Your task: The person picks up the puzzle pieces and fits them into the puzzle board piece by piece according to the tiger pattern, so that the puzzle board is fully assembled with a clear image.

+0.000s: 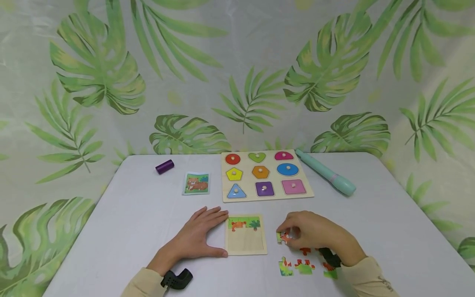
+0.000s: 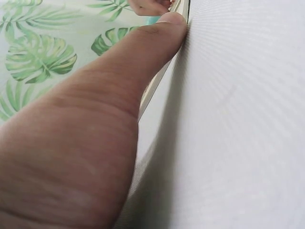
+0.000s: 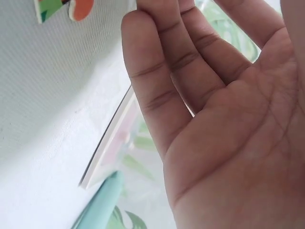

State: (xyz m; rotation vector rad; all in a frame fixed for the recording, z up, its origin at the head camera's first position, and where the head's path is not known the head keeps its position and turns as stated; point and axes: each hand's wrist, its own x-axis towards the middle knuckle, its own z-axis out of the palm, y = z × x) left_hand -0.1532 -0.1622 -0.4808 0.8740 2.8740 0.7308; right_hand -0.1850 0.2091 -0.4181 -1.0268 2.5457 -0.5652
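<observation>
In the head view, a small wooden puzzle tray (image 1: pixel 245 243) lies at the middle front, its top rows filled with pieces showing a green and orange animal picture (image 1: pixel 238 225). My left hand (image 1: pixel 198 237) lies spread along the tray's left side, fingertips at the upper corner and thumb at the lower one. Right of the tray, my right hand (image 1: pixel 313 231) pinches a jigsaw piece (image 1: pixel 280 238) between thumb and fingers, close above the cloth. Several loose jigsaw pieces (image 1: pixel 305 268) lie below that hand, some partly hidden by the hand and wrist.
Behind the tray lies a wooden board of knobbed shapes (image 1: pixel 248 197), with a mint-green tube-like object (image 1: pixel 326 173) along its right. A tiger picture card (image 1: pixel 197 183) and a purple cylinder (image 1: pixel 165 166) lie at the back left. Leaf-print cloth hangs behind the white table (image 1: pixel 130 214).
</observation>
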